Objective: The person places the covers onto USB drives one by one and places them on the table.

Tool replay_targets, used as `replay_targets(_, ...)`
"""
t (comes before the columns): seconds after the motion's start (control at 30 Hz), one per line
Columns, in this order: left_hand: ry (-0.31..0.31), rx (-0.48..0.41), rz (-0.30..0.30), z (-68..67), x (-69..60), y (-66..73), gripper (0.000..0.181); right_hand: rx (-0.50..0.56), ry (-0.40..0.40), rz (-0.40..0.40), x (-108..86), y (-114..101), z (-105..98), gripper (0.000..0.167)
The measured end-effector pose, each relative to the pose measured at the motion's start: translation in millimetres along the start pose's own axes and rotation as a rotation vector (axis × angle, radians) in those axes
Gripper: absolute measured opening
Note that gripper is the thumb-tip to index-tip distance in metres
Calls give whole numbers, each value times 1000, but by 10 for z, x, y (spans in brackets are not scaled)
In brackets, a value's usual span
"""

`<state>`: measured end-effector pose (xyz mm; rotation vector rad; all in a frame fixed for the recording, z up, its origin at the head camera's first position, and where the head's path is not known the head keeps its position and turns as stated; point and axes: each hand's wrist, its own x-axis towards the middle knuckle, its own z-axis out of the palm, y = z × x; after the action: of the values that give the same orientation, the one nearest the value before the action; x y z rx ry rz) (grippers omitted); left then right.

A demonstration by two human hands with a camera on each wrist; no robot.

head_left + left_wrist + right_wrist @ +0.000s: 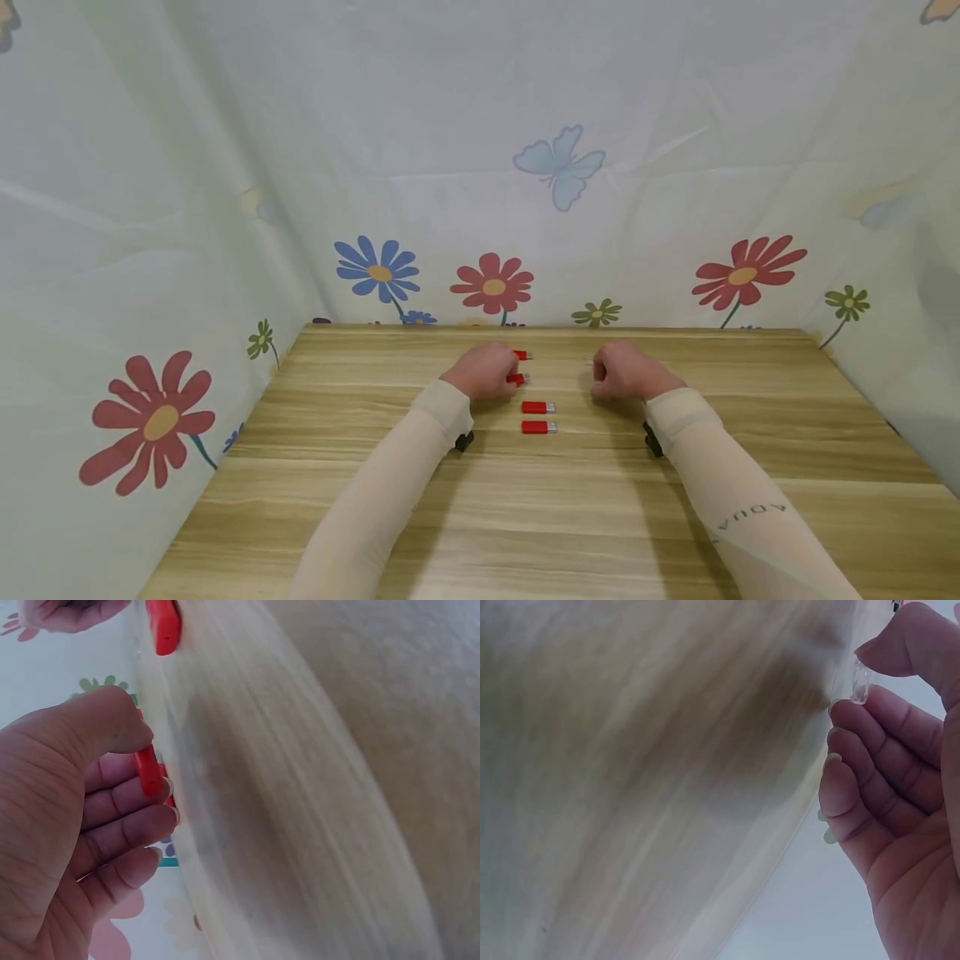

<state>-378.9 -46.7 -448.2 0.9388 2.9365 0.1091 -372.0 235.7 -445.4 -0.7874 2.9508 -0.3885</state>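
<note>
My left hand [486, 371] pinches a red USB stick [149, 772] between thumb and fingers. Its metal plug points right in the head view. Just beyond it lies another red USB stick [522, 355], partly hidden by the hand. Nearer to me, two more red USB sticks [535, 407] [535, 427] lie side by side on the wooden table [510, 517], plugs to the right. Over the table's right half, my right hand [628, 371] pinches a small clear plastic piece [860, 682] between thumb and index finger; what exactly it is, I cannot tell.
A pale curtain [420, 100] printed with flowers and a butterfly hangs behind the table and at both sides. The table's back edge [675, 328] runs close beyond both hands. Each wrist bears a small black device.
</note>
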Motion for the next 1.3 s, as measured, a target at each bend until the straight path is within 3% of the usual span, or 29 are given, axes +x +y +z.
replay_targets(0.47,42,3,46,-180,-140,73,23,40,54,-32,-130,-108,-83,13)
replay_targets(0.8,112,11,122,-200,-327,95,18,48,127,-137,-312,-293,-125,9)
replay_targets(1.1,142,-20,196,-271,-498,205,24,147,167,-217,-432,-429,-147,7)
replay_targets(1.3,145,-51,213,-309,-631,281,27,207,186,-267,-511,-506,-196,7)
